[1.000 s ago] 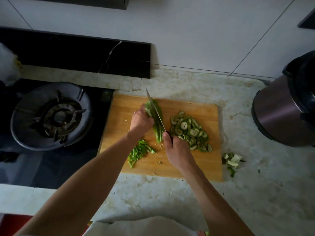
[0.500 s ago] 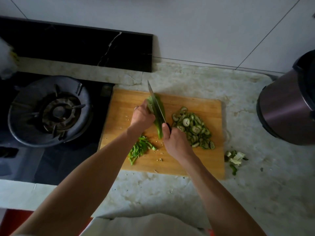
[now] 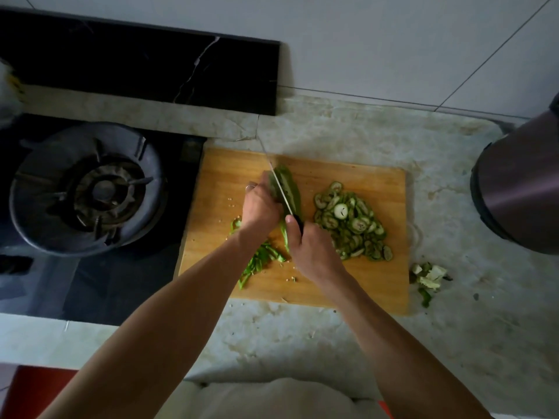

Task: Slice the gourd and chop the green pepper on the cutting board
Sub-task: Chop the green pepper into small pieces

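A wooden cutting board (image 3: 357,285) lies on the marble counter. A long piece of green pepper (image 3: 291,189) lies lengthwise at the board's middle. My left hand (image 3: 260,207) holds it down with curled fingers along its left side. My right hand (image 3: 311,252) grips the dark handle of a knife (image 3: 279,189), whose blade lies along the pepper just right of my left fingers. Cut pepper strips (image 3: 260,261) lie on the near left of the board, partly under my left forearm. A heap of round gourd slices (image 3: 352,220) sits on the right half of the board.
A gas burner (image 3: 87,189) on a black hob stands left of the board. A dark metallic pot (image 3: 520,192) stands at the right edge. Vegetable trimmings (image 3: 429,275) lie on the counter right of the board. Small seeds dot the board.
The view has shifted slightly. Both hands stay on the pepper and knife, and the blade has come down lower along the pepper.
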